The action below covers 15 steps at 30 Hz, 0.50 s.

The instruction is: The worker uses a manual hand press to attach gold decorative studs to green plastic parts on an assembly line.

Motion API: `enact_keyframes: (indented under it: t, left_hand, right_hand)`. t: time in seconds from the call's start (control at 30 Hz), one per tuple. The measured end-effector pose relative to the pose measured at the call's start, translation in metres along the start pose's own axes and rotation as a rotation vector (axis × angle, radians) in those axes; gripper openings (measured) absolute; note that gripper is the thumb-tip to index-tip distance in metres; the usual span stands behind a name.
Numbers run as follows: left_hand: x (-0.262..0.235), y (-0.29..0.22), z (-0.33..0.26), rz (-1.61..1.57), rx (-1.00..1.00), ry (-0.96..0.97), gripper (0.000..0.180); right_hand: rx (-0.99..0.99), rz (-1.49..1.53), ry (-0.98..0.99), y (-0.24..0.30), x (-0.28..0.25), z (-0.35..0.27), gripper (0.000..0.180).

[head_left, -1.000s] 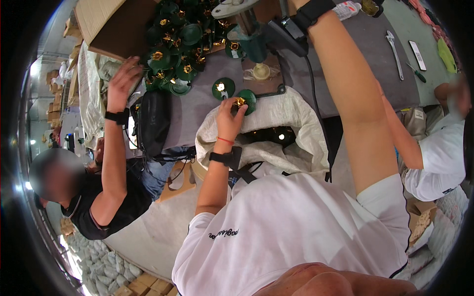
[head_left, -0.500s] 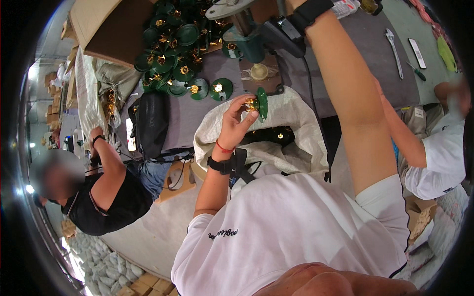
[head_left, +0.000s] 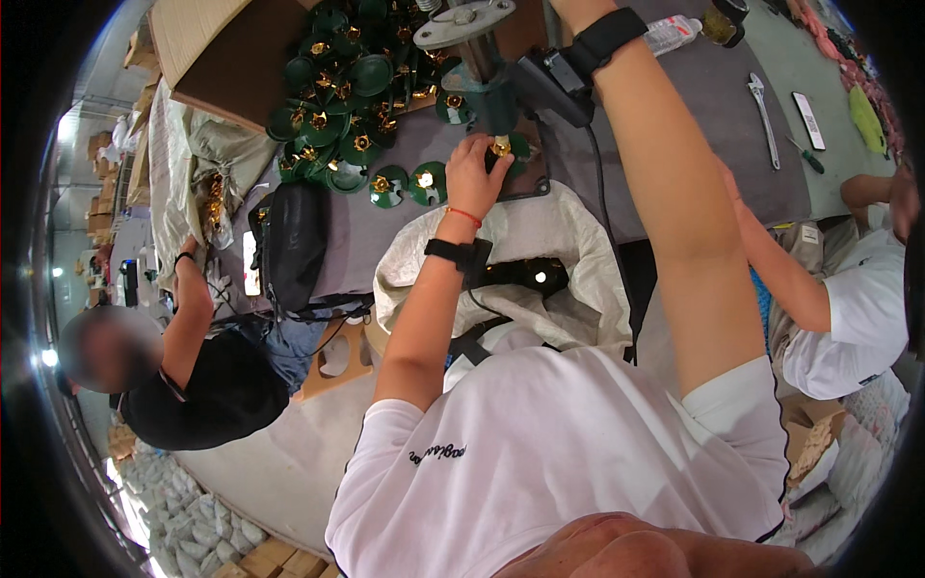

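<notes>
Green disc (head_left: 518,146) with brass insert sat under the press (head_left: 479,72); left hand (head_left: 475,175) fingers pinched it. Right hand out of frame, can't tell.

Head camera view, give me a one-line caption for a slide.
Left hand sets a green disc with a brass centre under a bench press, beside a pile of matching green discs on the grey table.

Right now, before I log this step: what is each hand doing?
Left hand: closed on a small brass piece at the base of the press.
Right hand: out of view past the top edge; its grip cannot be told.
</notes>
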<state>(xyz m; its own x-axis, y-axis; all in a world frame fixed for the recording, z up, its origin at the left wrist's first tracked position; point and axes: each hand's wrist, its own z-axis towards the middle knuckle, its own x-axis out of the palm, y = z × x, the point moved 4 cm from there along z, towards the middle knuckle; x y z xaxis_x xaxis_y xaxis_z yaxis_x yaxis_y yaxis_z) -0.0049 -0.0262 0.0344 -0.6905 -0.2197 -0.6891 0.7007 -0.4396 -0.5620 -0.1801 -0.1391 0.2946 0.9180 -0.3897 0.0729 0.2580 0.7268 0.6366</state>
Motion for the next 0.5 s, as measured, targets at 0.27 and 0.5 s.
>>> enact_keyframes:
  t: [0.27,0.5]
  left_hand:
    - [-0.001,0.019,-0.007,-0.095,-0.030,-0.001,0.037]
    - [0.005,0.000,0.006,-0.083,-0.010,0.052,0.040]
  right_hand:
    - [0.174,0.388,0.152,0.095,-0.062,-0.129,0.022]
    - [-0.243,-0.334,0.434,0.054,-0.131,-0.277,0.008]
